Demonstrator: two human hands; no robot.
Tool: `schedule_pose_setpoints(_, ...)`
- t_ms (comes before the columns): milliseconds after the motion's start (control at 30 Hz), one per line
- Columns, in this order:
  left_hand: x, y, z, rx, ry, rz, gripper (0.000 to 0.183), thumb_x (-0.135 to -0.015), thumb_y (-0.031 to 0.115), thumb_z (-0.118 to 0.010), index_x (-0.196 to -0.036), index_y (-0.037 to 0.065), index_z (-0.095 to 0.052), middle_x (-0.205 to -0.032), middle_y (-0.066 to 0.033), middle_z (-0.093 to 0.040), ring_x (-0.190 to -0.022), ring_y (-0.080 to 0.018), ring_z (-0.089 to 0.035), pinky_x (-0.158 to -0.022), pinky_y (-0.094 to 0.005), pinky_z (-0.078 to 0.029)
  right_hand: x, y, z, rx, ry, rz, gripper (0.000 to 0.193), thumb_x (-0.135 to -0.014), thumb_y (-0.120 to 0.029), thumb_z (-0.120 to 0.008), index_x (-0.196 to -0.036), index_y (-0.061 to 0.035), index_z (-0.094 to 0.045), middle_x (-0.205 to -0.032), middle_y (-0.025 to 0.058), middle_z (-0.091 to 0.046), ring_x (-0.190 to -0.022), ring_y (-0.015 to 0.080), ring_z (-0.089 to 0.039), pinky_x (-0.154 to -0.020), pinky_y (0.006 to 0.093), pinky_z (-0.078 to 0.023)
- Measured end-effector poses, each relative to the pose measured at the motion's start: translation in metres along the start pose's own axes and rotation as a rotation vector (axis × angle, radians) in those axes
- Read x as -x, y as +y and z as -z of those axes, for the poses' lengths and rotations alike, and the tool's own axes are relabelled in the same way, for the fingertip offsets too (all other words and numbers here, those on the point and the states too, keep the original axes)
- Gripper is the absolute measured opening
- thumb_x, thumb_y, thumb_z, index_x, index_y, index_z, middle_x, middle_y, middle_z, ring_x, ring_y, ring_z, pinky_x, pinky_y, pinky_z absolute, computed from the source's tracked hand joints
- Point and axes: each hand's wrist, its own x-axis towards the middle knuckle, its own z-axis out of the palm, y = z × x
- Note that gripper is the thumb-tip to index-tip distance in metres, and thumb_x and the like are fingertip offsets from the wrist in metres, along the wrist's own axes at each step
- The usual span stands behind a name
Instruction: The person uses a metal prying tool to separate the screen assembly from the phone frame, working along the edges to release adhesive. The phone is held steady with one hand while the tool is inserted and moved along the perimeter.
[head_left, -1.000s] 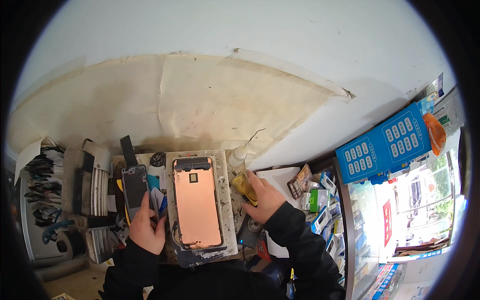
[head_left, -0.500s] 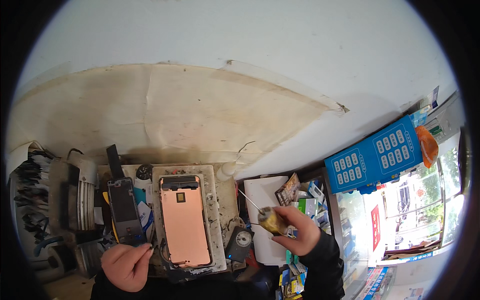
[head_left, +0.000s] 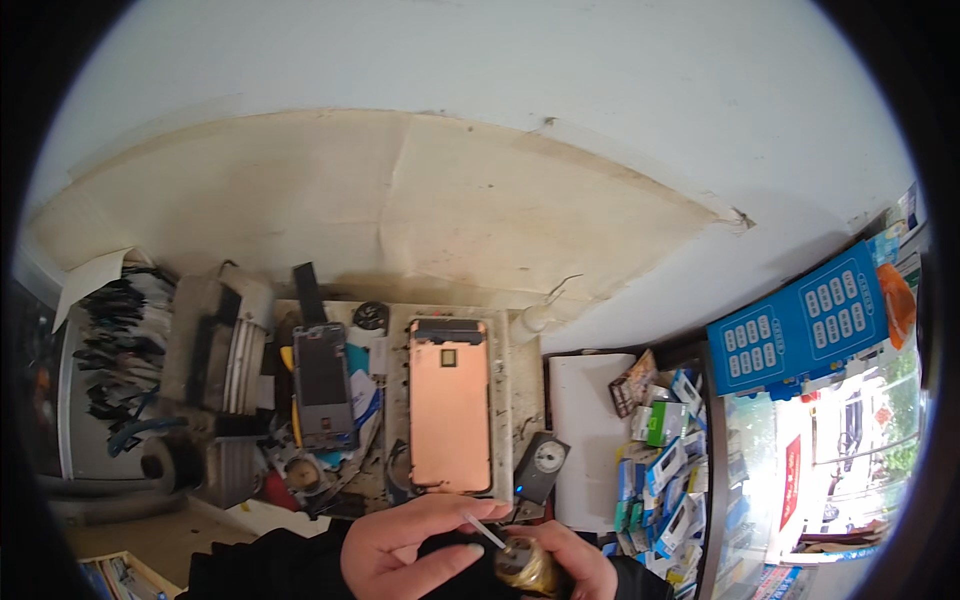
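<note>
At the lower middle, my right hand (head_left: 575,560) is closed around a small rounded yellow-brown handle-like thing (head_left: 525,567) with a thin pale rod (head_left: 487,531) sticking out of it. What kind of tool it is I cannot make out. My left hand (head_left: 415,545) is beside it, thumb and forefinger apart. The rod's end lies against or just in front of the left fingers. Beyond my hands lies a phone display panel (head_left: 450,420) with a copper-coloured back and black edges, flat on a stained pale plate (head_left: 502,400).
An opened dark phone (head_left: 324,390) lies left of the plate. Right of it are a small black box with a round dial (head_left: 543,467), a white sheet (head_left: 595,440) and stacked small boxes (head_left: 660,470). A white bottle with a bent spout (head_left: 532,322) stands behind; a grey machine (head_left: 215,340) stands left.
My right hand has brought the yellow-brown thing down and left to my left hand. The left hand has moved right, its pinch now opened. The view has shifted left.
</note>
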Motion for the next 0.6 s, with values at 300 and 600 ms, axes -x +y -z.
schedule_pose_setpoints(300, 0.043, -0.022, 0.000, 0.291, 0.261, 0.008, 0.035, -0.109, 0.004, -0.043, -0.134, -0.018, -0.053, -0.119, -0.0344, -0.068, -0.104, -0.0422, -0.073, -0.099, -0.0522, -0.059, 0.005, 0.020, -0.059, 0.086, 0.050, 0.005, 0.073, -0.079, 0.001, -0.073, -0.146, 0.0060, -0.043, -0.122, 0.0240, -0.055, -0.108, 0.0410, -0.058, -0.094, 0.0430, -0.047)
schedule_pose_setpoints(600, 0.065, -0.040, 0.007, 0.486, 0.350, -0.091, 0.033, -0.110, 0.007, -0.040, -0.131, -0.016, -0.053, -0.120, -0.0330, -0.067, -0.106, -0.0439, -0.072, -0.097, -0.0545, -0.061, 0.005, 0.021, -0.075, 0.129, 0.002, -0.018, 0.075, -0.081, -0.003, -0.072, -0.149, 0.0067, -0.041, -0.126, 0.0254, -0.055, -0.112, 0.0427, -0.057, -0.098, 0.0421, -0.046)
